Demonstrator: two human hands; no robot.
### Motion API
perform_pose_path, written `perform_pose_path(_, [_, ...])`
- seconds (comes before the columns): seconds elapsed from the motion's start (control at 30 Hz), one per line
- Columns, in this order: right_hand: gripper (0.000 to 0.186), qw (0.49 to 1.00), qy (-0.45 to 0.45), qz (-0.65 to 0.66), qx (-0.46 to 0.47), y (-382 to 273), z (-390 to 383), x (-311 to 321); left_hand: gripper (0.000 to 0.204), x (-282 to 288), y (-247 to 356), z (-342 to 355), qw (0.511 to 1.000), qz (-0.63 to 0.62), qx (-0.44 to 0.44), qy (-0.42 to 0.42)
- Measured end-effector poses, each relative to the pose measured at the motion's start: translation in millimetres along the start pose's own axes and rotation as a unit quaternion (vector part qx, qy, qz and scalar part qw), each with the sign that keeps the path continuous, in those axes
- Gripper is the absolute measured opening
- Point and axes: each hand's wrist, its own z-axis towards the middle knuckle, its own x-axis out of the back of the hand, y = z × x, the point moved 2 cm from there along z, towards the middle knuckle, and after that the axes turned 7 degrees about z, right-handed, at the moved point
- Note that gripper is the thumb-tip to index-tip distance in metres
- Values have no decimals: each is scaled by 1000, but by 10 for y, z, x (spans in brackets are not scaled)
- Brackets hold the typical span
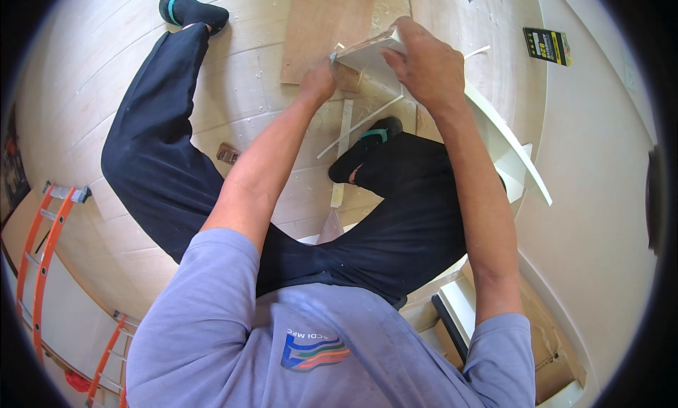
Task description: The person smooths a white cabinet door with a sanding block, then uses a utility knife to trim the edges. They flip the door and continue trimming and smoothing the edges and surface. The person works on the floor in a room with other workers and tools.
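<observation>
Nearest us are our lilac T-shirt (282, 337) and dark trousers (395, 224), our legs spread over the pale wooden floor (106, 90). Our right hand (424, 66) is clenched over the near end of a long white moulding strip (505, 136), pressing down on it, we judge, to steady it. Our left hand (318, 83) pinches that end's corner, beside a small brown cork-like block (347, 76). The strip's long axis runs from the hands, at upper centre, down to the right, its far end pointing toward the wall (600, 196). A plywood sheet (318, 27) lies beneath, thin white offcuts (353, 129) near our right foot (364, 150), an orange ladder (42, 253) far left.
</observation>
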Motion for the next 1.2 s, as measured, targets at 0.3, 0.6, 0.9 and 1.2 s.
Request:
perform_pose_path(0.3, [30, 1000, -3, 5, 3, 19, -3, 2, 29, 190, 235, -154, 993, 112, -9, -38])
perform_pose_path(0.6, [29, 1000, -17, 15, -7, -7, -85, 18, 31, 565, 407, 14, 992, 87, 59, -66])
perform_pose_path(0.9, [29, 1000, -10, 3, -5, -51, -52, 19, 29, 40, 29, 21, 999, 13, 33, -28])
perform_pose_path(1.2, [28, 1000, -1, 6, 1, -76, -76, 43, 34, -3, 28, 37, 999, 33, 20, -13])
